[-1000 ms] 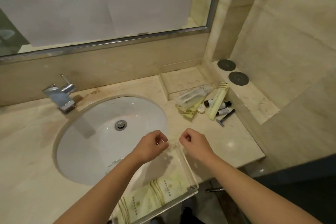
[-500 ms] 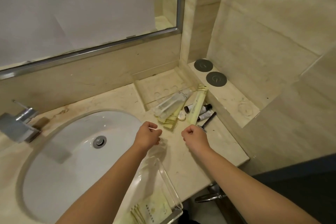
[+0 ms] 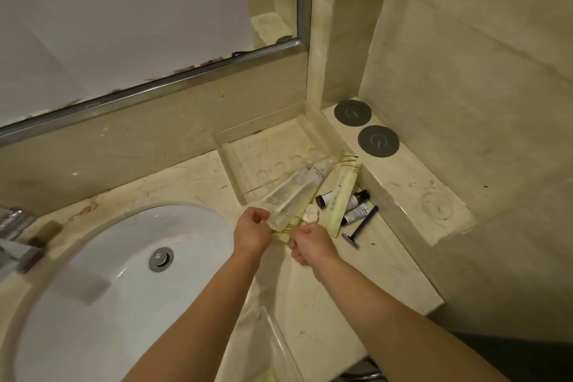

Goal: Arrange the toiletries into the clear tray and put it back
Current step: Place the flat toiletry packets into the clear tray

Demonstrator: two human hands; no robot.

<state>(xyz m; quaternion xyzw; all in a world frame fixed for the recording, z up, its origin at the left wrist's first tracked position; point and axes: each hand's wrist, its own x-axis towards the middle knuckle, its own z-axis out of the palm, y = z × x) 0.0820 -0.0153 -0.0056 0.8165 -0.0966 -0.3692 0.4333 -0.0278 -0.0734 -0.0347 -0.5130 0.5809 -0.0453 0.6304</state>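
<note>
A pile of toiletries lies on the counter's right side: a long clear packet (image 3: 297, 192), a pale yellow packet (image 3: 342, 192), two small dark bottles (image 3: 359, 197), a round white piece (image 3: 310, 214) and a black razor (image 3: 361, 226). My left hand (image 3: 252, 231) pinches the near corner of the clear packet. My right hand (image 3: 310, 246) is curled, its thumb touching a yellow striped packet end (image 3: 283, 231) under the clear one; a grip is not clear. The clear tray (image 3: 273, 344) sits at the counter's front edge, below both forearms, mostly out of view.
A second clear tray with round recesses (image 3: 263, 161) stands against the back wall. The white sink (image 3: 124, 273) fills the left, with the tap (image 3: 15, 242) at its far left. Two dark round discs (image 3: 378, 141) sit on the raised ledge at right.
Both hands have moved forward from the front tray to the pile. They now touch the near ends of the packets. The view has shifted right.
</note>
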